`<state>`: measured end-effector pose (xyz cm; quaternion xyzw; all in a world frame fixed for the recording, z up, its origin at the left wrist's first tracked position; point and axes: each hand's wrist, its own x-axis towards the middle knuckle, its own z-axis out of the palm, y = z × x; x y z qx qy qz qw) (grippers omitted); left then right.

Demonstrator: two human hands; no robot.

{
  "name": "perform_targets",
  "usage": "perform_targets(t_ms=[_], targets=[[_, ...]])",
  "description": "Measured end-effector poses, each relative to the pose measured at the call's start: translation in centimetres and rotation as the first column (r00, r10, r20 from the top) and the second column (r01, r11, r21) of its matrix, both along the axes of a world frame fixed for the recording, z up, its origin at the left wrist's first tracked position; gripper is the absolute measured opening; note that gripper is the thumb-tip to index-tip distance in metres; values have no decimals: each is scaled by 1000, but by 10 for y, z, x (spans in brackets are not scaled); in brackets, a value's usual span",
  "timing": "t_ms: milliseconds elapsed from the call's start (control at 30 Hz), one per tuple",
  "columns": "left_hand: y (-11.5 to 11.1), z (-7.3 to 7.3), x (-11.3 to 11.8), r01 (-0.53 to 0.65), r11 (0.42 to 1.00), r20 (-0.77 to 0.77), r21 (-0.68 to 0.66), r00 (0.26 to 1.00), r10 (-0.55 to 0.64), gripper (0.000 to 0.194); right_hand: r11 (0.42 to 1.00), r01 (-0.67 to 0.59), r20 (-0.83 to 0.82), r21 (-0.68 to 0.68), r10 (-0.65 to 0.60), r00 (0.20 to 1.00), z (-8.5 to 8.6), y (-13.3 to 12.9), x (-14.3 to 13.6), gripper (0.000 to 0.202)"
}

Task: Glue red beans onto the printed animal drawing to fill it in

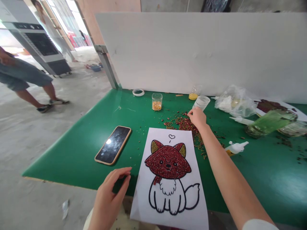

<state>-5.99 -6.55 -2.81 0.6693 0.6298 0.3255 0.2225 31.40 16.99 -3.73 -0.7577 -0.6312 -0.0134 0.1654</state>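
A sheet of paper (141, 207) with a black-outlined fox drawing lies in front of me. Small red beans cover the fox's head (165, 156), and greenish ones fill the inner ears. Below the neck, a few red beans show at the left; the rest of the body is bare white. My right hand (198, 117) is over the pile of mixed red and green beans (184, 124), its fingertips pinched; what they hold is too small to make out. Left of the paper, my left hand (111, 195) is curled, thumb and fingertips drawn together, their contents unclear.
A phone (113, 145) lies at left. Behind are a tape roll (138, 92), a cup of yellow grains (157, 102) and a tipped clear cup (201, 103). At right lie a glue bottle (236, 148), a green bottle (271, 123) and a plastic bag (236, 102). A person (26, 73) stands at far left.
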Motion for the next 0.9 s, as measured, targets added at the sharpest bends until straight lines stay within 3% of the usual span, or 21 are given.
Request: perform_targets(t_ms=[500, 767, 900], targets=[[0, 1, 2, 0, 999, -3, -33, 1000, 0, 26, 977, 170, -102, -130, -184, 978, 7, 0, 9, 13], [2, 1, 2, 11, 1000, -25, 6, 1000, -11, 23, 987, 146, -44, -72, -149, 988, 3, -6, -5, 20], [3, 1, 2, 23, 1000, -22, 10, 1000, -22, 23, 994, 112, -27, 8, -112, 993, 19, -13, -10, 21]])
